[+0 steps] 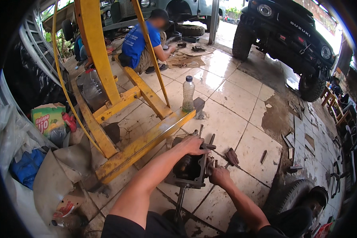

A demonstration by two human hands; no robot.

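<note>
Clearly grimy workshop tiles beneath housing

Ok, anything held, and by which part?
Can't tell: left hand at the far edge of the metal housing, right hand at its right side.

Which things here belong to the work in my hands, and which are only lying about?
Likely part of the work:
dark metal housing, where your left hand and right hand are
metal rod extending from it

Apparently just around:
plastic bottle
green-yellow carton
blue bag
</note>
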